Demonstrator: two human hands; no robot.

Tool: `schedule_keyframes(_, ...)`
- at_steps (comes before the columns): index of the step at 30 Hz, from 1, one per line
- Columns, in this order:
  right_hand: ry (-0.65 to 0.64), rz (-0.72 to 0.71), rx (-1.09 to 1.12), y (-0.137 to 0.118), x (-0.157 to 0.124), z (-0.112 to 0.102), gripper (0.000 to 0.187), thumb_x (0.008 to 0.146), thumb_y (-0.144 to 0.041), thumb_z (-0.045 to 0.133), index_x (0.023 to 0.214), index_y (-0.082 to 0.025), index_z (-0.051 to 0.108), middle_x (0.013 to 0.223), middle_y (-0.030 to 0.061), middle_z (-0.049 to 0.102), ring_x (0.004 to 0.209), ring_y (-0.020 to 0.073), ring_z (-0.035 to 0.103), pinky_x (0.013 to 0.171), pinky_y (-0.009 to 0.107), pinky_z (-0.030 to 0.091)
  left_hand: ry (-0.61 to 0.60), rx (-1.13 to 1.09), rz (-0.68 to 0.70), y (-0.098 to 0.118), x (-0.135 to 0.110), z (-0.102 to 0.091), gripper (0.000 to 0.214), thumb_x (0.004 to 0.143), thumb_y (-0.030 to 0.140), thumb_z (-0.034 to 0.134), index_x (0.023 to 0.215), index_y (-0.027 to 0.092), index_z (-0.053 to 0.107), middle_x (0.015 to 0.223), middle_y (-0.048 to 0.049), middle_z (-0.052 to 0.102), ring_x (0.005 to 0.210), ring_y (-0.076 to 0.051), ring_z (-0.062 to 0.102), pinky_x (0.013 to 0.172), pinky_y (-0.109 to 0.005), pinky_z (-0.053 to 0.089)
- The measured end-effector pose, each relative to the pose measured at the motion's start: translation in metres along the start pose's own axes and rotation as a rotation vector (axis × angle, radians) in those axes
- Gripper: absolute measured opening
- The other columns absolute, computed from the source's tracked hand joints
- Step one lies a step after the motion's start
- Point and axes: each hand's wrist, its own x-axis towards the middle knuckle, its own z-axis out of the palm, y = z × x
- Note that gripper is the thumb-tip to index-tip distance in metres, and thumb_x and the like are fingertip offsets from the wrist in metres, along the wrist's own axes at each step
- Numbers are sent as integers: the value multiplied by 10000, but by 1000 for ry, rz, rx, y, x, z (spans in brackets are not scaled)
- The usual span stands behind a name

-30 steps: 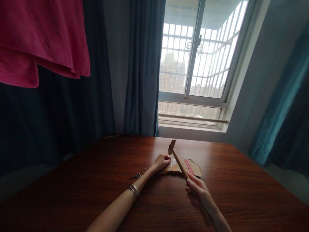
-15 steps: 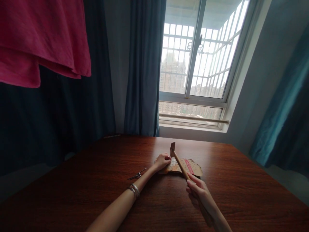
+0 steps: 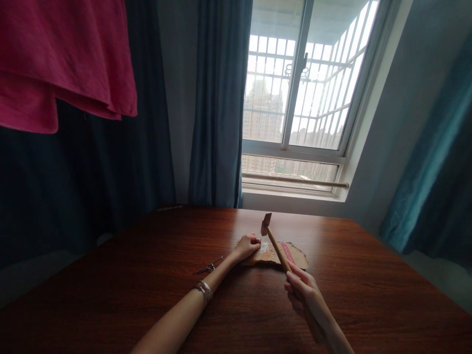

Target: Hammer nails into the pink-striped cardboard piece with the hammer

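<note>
My right hand (image 3: 303, 287) is wrapped round the wooden handle of a small hammer (image 3: 276, 246), whose head is raised just above the cardboard. The fingers of my left hand (image 3: 249, 247) are pinched together at the left end of the cardboard; what they hold, if anything, is too small to make out. The flat piece of cardboard (image 3: 300, 259) has ragged edges, many dark specks and a pink band on its right part. It lies on the brown table between my hands.
A thin dark metal tool with spread legs (image 3: 209, 267) lies left of my left forearm. The wooden table (image 3: 110, 300) reaches to the window wall. Blue curtains (image 3: 219, 108) and a hanging pink cloth (image 3: 73, 59) are beyond it, with a barred window (image 3: 291, 98) ahead.
The hammer head has risen slightly and moved a little to the right, away from my left fingers. My left hand and the cardboard have stayed in place.
</note>
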Motion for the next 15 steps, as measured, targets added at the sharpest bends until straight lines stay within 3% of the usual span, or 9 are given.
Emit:
schedule_keyframes(8, 8, 20, -11, -5, -2, 4, 619, 754, -398, 589, 1289, -193, 357, 562, -63, 471, 289, 11, 306, 246, 120, 217, 6, -27, 11, 0, 0, 0, 169, 713, 256, 530, 667, 149, 652, 746, -5, 572, 662, -111, 507, 624, -215, 350)
schedule_keyframes(15, 38, 33, -41, -4, -3, 5, 627, 728, -416, 613, 1261, -181, 382, 549, -58, 489, 285, 17, 320, 247, 122, 208, 9, -20, -78, 5, -1, -1, 180, 701, 277, 538, 688, 158, 672, 779, -19, 591, 685, -131, 521, 627, -226, 365)
